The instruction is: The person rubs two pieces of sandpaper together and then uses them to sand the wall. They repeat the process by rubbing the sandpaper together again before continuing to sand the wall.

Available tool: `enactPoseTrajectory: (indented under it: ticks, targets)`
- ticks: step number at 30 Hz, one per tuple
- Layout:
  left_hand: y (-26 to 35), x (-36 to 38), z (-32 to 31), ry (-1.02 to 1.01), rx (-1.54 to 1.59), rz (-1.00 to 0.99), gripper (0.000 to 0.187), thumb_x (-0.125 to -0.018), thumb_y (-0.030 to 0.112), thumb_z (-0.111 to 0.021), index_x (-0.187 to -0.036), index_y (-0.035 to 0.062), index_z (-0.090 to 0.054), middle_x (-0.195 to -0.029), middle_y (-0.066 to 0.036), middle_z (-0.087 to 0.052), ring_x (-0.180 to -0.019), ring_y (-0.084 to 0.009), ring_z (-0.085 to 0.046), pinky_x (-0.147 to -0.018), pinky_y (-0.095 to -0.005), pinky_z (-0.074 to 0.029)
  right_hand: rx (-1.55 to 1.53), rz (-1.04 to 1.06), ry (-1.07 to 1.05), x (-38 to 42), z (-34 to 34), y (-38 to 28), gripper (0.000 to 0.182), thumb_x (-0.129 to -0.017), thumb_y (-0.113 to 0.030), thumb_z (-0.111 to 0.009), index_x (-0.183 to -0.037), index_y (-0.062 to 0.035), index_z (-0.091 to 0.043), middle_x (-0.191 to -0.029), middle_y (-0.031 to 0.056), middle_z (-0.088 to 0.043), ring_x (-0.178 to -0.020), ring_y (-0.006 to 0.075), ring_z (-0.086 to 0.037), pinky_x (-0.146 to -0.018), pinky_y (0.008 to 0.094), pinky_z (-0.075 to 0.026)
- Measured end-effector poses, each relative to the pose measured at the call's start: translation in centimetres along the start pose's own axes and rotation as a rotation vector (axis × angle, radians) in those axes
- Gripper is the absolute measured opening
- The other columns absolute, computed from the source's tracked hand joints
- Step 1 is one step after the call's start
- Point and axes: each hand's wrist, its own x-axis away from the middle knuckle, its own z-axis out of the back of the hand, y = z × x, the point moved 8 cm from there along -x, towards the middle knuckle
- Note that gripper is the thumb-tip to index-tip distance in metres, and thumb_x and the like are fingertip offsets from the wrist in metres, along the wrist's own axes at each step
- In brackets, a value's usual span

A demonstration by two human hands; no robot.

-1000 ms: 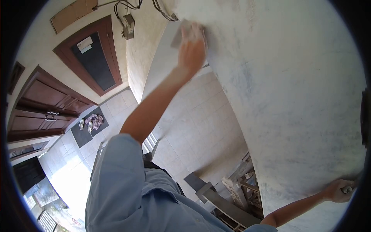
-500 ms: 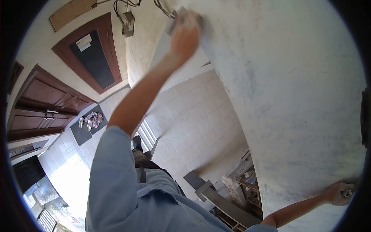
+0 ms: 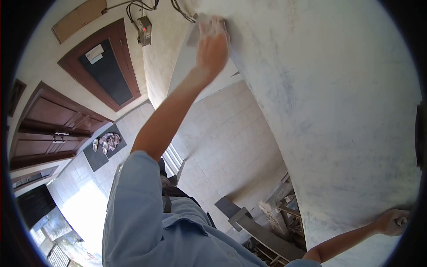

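Observation:
My left hand is raised at the top of the view against the pale wall. Its fingers press over a flat grey pad, partly hidden beneath them and smeared by motion. Low on the right, my right hand rests closed by the same wall. A small round end shows at its fist; the rest of what it holds is hidden. The wall surface carries grey smudges and whitish patches.
Black cables hang near my left hand, beside a metal switch box. Below lies a tiled floor. Wooden stools or frames and a grey board stand by the wall's foot. Shoes on a dark mat lie before brown doors.
My left hand and its pad have shifted slightly down along the wall, and the hand is less blurred. My right hand has stayed nearly in place. The view has tilted a little.

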Motion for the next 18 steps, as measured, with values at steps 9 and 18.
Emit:
enactPoseTrajectory:
  ticks: [9, 18]
  targets:
    - [-0.1, -0.4, 0.7, 0.106, 0.089, -0.048, 0.026, -0.091, 0.002, -0.051, -0.115, -0.0071, -0.048, -0.089, -0.024, -0.064, -0.092, -0.0445, -0.060, -0.091, -0.0482, -0.049, -0.014, -0.017, 0.050, -0.1, 0.5, -2.6, 0.032, -0.090, -0.030, -0.061, -0.091, 0.0018, -0.066, -0.087, 0.0139, -0.066, -0.079, 0.0214, -0.064, -0.071, 0.0326, -0.051]
    - [-1.5, -1.3, 0.7, 0.029, 0.161, 0.009, 0.017, -0.094, 0.005, -0.047, -0.108, -0.0030, -0.053, -0.101, -0.025, -0.058, -0.089, -0.0432, -0.060, -0.077, -0.0463, -0.050, 0.034, -0.019, 0.039, 0.0, 0.1, -0.8, 0.028, -0.091, -0.024, -0.060, -0.096, 0.0023, -0.066, -0.092, 0.0120, -0.067, -0.081, 0.0198, -0.064, -0.073, 0.0300, -0.051]
